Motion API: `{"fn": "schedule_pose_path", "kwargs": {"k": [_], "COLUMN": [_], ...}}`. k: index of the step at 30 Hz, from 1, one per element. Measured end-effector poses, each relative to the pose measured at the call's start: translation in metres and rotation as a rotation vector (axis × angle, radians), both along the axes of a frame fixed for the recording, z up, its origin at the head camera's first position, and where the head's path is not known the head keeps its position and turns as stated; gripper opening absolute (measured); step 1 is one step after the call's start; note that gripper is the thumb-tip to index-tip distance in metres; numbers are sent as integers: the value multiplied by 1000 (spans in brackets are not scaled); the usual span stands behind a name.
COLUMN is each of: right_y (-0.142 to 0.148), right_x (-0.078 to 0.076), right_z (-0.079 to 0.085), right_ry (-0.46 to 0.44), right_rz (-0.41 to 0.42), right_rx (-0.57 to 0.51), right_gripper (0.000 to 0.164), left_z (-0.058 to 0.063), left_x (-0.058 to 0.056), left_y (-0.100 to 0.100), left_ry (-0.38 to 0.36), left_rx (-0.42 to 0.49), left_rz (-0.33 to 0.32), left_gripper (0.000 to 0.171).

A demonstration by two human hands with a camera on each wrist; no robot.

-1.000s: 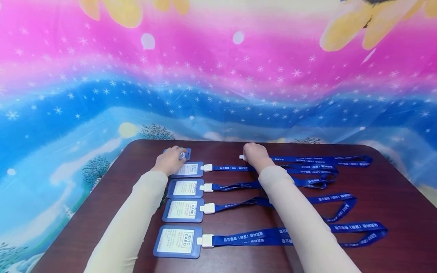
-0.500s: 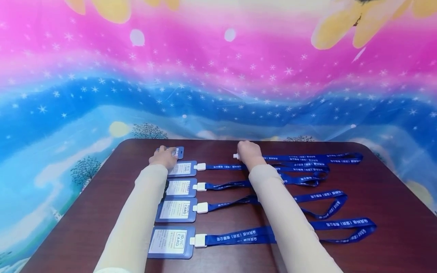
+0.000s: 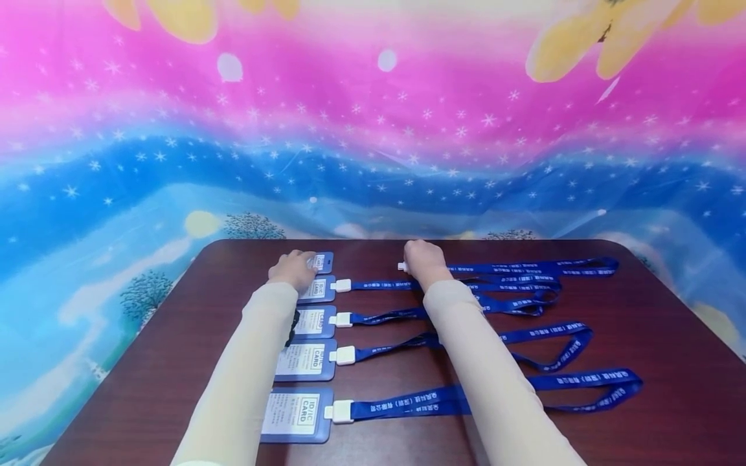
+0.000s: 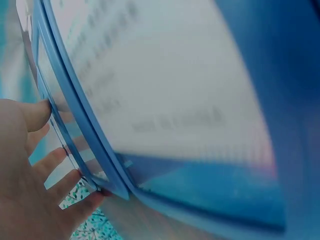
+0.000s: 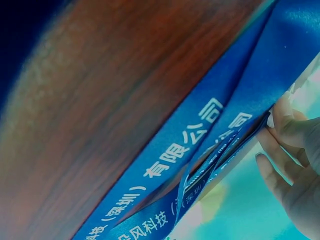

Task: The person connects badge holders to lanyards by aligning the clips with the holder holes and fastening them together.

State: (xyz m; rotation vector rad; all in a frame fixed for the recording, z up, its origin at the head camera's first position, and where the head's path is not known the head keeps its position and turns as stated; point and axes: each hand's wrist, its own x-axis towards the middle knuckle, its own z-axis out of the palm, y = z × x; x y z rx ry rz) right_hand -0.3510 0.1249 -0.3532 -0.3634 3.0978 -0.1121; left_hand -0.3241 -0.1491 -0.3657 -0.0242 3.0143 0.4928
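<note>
My left hand is at the far left of the table, holding a blue badge holder with an ID card by its left end. In the left wrist view, thumb and fingertips touch that holder's edges, and a nearer badge holder fills the foreground. Some way to the right, my right hand grips the end of a blue lanyard; its white clip pokes out on the left. A gap separates clip and holder. The right wrist view shows thumb and finger pinching at the lanyard, the clip mostly hidden.
Nearer me lie several badge holders in a column, such as the front one, each joined by a white clip to a blue lanyard. My forearms pass over them. A printed curtain hangs behind the dark wooden table.
The far badge holder first stays put, then slides right with my left hand, nearly in line with the others' right edges. My right hand keeps its hold. The head view has shifted slightly.
</note>
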Motion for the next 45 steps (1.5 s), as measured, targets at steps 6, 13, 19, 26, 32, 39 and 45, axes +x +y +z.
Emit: {"fn": "schedule_pose_path", "kwargs": {"k": [6, 13, 19, 26, 32, 39, 45], "right_y": [0, -1, 3, 3, -14, -45, -68], "right_x": [2, 3, -2, -8, -10, -12, -10], "right_z": [4, 3, 2, 6, 9, 7, 5], "right_ry": [0, -16, -35, -69, -93, -45, 13], "right_rz": [3, 11, 19, 60, 113, 198, 244], "right_rx": [-7, -23, -40, 3, 44, 110, 151], "right_gripper": [11, 11, 9, 13, 7, 14, 16], "left_z": [-1, -1, -3, 0, 1, -1, -4], "left_x": [-3, 1, 0, -2, -2, -4, -3], "left_y": [13, 21, 23, 22, 19, 20, 23], "left_ry": [18, 49, 54, 35, 26, 43, 41], "left_rx": [-16, 2, 10, 3, -6, 5, 13], "left_rz": [-5, 32, 45, 41, 61, 71, 80], "left_gripper": [51, 50, 50, 55, 55, 53, 52]}}
